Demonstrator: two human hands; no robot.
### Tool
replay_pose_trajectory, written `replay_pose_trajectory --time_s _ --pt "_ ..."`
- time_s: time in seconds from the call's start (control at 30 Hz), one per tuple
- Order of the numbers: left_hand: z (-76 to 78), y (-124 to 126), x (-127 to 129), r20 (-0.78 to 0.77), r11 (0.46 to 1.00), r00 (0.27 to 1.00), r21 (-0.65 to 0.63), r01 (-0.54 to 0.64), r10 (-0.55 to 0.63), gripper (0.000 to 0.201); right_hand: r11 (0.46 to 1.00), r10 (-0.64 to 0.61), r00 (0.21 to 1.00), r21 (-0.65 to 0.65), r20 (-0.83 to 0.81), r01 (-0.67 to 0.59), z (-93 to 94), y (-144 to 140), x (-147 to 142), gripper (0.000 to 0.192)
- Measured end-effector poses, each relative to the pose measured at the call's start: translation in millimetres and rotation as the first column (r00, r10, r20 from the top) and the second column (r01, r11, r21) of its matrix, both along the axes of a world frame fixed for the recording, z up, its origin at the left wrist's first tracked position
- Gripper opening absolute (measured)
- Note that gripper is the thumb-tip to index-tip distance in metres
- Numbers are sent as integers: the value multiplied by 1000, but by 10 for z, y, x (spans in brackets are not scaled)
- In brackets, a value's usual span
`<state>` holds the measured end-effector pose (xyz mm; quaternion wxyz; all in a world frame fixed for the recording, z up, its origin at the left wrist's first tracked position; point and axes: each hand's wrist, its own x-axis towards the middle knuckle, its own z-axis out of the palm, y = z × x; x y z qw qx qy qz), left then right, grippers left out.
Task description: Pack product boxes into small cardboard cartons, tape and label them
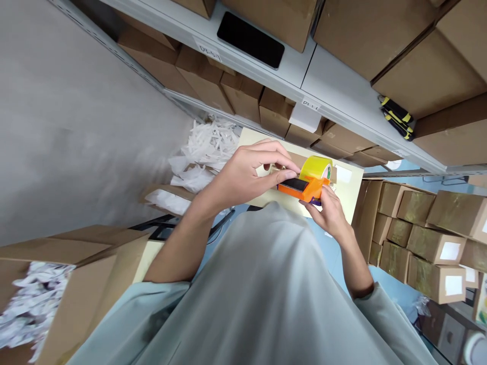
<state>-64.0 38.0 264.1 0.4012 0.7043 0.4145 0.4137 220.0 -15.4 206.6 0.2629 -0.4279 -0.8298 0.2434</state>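
Right hand [330,212] closed around right end of orange tape dispenser [310,190], yellow tape roll [312,166] seated in it. Left hand [255,167] half-curled, thumb and fingertips at dispenser's other end; cannot tell whether they pinch anything. Dispenser held over cream table [352,190]. Black phone [251,39] lies on grey shelf [335,76] beyond.

A cream worktop [355,190] carries a white paper rectangle [344,174] toward its right end. Above its far side, a grey shelf [338,76] bears a black phone [251,39] at left, black-and-yellow hand tools [397,117] at right and brown cartons [429,76] behind.
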Motion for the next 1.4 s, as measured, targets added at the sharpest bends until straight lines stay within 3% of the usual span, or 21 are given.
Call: replay_pose_trajectory --time_s 0.23,0.37,0.5,0.63,0.7,0.8,0.9,1.03,1.1,1.17,1.4 --pt "-102 -58 75 -20 985 996 147 -86 90 28 1000 20 999 9 -42 -20 1 -27 56 19" --pt "-122 -204 153 -31 967 986 203 -156 166 28 999 21 1000 35 -7 -21 20 16 100 15" --pt "-114 -344 186 37 933 971 270 -237 236 16 992 86 996 88 23 -88 92 34 173 8" --pt "-220 -338 56 165 838 920 380 -393 357 11 991 100 979 -103 177 -83 245 3 362 20" --pt "-383 -314 -25 192 806 871 329 -492 453 9 962 123 959 -267 254 -53 325 56 483 33" --pt "-776 -318 -44 171 804 792 3 -595 586 11 845 229 931 -532 284 -46 394 317 614 44" --pt "-1223 -361 65 148 725 730 -353 -592 668 24 629 336 918 -775 210 -53 375 732 626 52" --pt "-1648 -362 213 101 602 667 -542 -586 739 29 284 394 919 -951 1 -121 238 1232 529 62" --pt "-1776 -325 242 86 561 639 -578 -593 764 29 168 405 912 -977 -56 -134 142 1394 483 63" --pt "-1877 -282 248 82 534 625 -613 -583 777 28 120 412 910 -986 -57 -116 33 1505 456 64" --pt "-2219 -184 236 34 430 624 -755 -495 780 30 90 453 891 -995 5 -40 -347 1678 397 73"
